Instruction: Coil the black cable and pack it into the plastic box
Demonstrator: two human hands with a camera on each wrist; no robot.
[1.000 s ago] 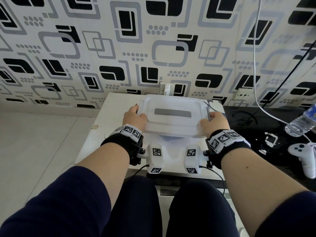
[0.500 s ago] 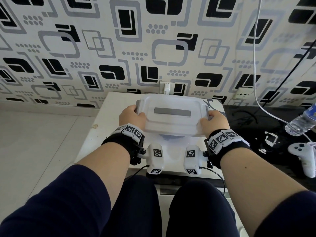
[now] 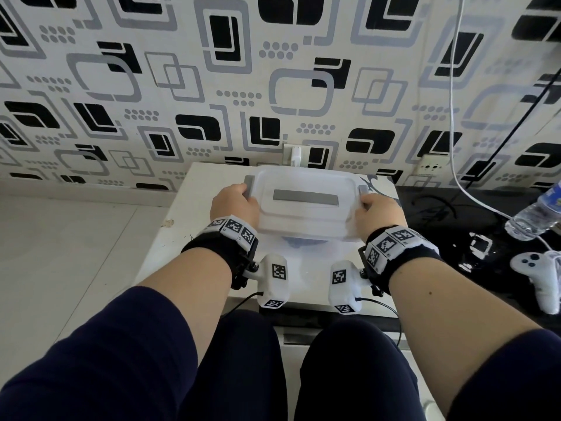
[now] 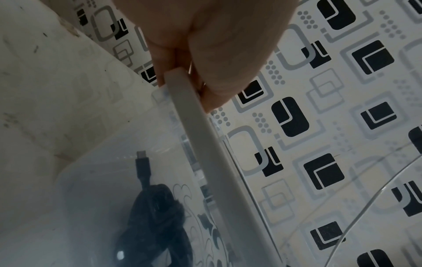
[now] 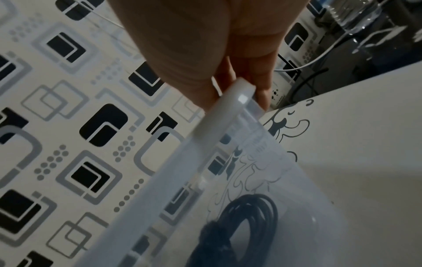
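Now the white table [image 3: 212, 189] carries the plastic box [image 3: 303, 223], lid [image 3: 306, 180] on top. Left hand [image 3: 233, 205] and right hand [image 3: 381, 214] each grip a grey end latch. Inside, seen through the wall, lies the coiled black cable [image 5: 246, 222].

My left hand [image 3: 233, 205] and right hand [image 3: 381, 212] have slid outward to the grey end latches of the plastic box [image 3: 303, 208] (lid on), fingers curled round them now.
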